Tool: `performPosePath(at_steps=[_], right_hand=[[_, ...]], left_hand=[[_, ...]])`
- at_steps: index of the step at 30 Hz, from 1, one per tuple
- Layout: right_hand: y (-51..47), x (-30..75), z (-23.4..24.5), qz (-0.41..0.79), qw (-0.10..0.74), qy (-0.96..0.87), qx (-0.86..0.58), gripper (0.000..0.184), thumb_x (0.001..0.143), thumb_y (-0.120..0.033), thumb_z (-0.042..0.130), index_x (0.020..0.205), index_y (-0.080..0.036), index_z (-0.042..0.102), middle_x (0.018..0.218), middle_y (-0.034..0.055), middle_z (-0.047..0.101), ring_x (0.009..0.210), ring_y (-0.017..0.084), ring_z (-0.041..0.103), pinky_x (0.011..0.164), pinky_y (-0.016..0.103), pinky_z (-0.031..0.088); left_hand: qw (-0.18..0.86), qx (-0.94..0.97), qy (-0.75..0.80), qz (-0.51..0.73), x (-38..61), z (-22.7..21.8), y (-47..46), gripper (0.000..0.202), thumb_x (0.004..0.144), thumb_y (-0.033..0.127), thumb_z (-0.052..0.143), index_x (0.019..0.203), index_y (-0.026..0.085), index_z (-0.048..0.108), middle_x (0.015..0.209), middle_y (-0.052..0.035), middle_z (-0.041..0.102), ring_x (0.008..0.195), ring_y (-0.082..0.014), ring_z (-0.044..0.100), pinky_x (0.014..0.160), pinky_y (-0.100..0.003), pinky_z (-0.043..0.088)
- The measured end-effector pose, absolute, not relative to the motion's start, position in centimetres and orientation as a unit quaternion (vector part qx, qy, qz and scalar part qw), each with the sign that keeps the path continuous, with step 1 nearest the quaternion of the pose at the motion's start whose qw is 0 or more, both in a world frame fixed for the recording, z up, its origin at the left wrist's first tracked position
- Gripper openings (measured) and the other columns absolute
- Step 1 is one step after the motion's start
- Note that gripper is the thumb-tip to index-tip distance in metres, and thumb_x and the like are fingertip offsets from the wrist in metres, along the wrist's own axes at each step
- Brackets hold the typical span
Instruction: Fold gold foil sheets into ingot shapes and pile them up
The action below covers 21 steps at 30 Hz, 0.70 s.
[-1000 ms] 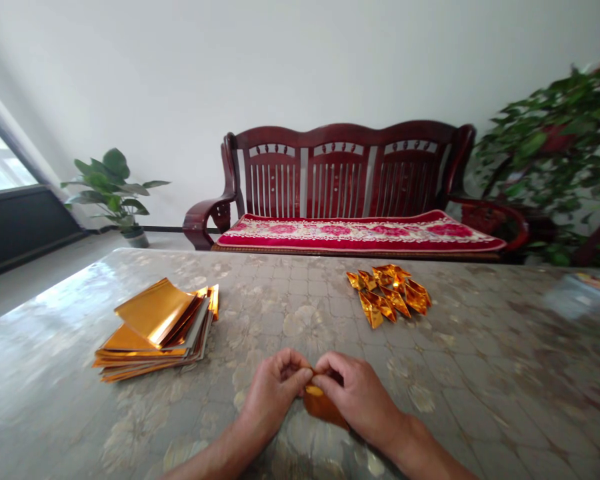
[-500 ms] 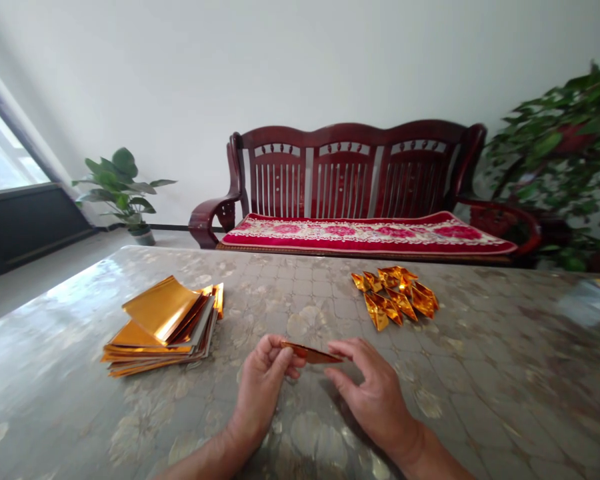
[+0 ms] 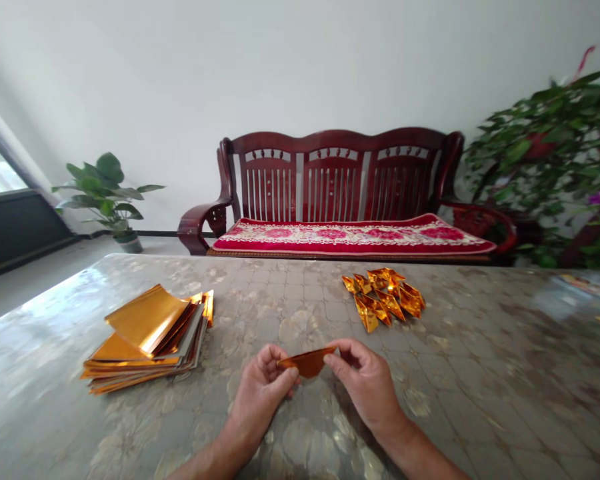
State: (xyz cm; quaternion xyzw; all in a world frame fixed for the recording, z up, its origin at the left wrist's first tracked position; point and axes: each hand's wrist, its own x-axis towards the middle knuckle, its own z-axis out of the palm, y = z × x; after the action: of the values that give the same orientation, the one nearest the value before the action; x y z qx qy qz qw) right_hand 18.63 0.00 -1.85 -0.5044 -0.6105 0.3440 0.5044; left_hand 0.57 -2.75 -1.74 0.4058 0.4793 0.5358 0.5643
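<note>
A folded piece of gold foil paper (image 3: 310,362) is stretched between my two hands, just above the table. My left hand (image 3: 263,387) pinches its left end between thumb and fingers. At the other end, my right hand (image 3: 366,379) grips the corner with thumb and forefinger. To the left lies an uneven stack of gold foil paper sheets (image 3: 153,320), some showing grey undersides. Beyond my right hand sits a cluster of several folded gold foil pieces (image 3: 385,297), pointed at their ends.
The table (image 3: 220,413) has a patterned, glossy cover. Behind it stands a dark red wooden bench (image 3: 330,177) with a red floral cushion (image 3: 355,237). A clear plastic bag (image 3: 575,297) lies at the right. Potted plants (image 3: 113,190) stand on both sides.
My right thumb and forefinger have closed on the right end of the folded foil paper, which is now raised and turned to show its face. The view has shifted slightly right.
</note>
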Motion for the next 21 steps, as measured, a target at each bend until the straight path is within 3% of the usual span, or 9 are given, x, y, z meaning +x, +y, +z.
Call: performPosePath(at_steps=[8,11,16,21], right_hand=[[-0.16,18.56,-1.68,0.314,0.484,-0.660,-0.481,0.016,0.082,-0.026,0.062,0.087,-0.020,0.076,0.078,0.0025,0.067,0.073,0.017,0.062,0.067,0.025,0.047],[-0.30,18.53,-1.87,0.292,0.480,-0.665,-0.491,0.019,0.082,-0.025,0.061,0.093,-0.020,0.075,0.076,0.0019,0.065,0.069,0.016,0.059,0.063,0.025,0.046],[-0.39,18.26,-2.01,0.292,0.484,-0.657,-0.499,0.025,0.078,-0.023,0.063,0.100,-0.019,0.074,0.073,0.0002,0.061,0.063,0.014,0.055,0.061,0.024,0.047],[-0.64,18.01,-1.63,0.325,0.481,-0.654,-0.485,0.026,0.076,-0.022,0.065,0.099,-0.019,0.074,0.076,0.0011,0.064,0.064,0.014,0.056,0.062,0.024,0.048]], left_hand=[[0.483,0.531,0.550,0.428,0.87,-2.07,-3.08,0.025,0.078,0.037,0.067,0.083,0.015,0.075,0.061,-0.0003,0.066,0.056,-0.0135,0.058,0.054,-0.021,0.042],[0.473,0.538,0.560,0.416,1.12,-1.89,-3.07,0.024,0.079,0.037,0.064,0.082,0.015,0.076,0.061,-0.0008,0.067,0.054,-0.0139,0.058,0.053,-0.021,0.042],[0.481,0.553,0.547,0.405,1.40,-2.19,-2.95,0.029,0.079,0.034,0.064,0.097,0.014,0.074,0.064,-0.0015,0.068,0.053,-0.0137,0.059,0.054,-0.022,0.044],[0.490,0.542,0.553,0.400,1.53,-2.63,-2.70,0.030,0.081,0.041,0.063,0.085,0.013,0.072,0.058,-0.0010,0.065,0.047,-0.0114,0.054,0.048,-0.020,0.042]])
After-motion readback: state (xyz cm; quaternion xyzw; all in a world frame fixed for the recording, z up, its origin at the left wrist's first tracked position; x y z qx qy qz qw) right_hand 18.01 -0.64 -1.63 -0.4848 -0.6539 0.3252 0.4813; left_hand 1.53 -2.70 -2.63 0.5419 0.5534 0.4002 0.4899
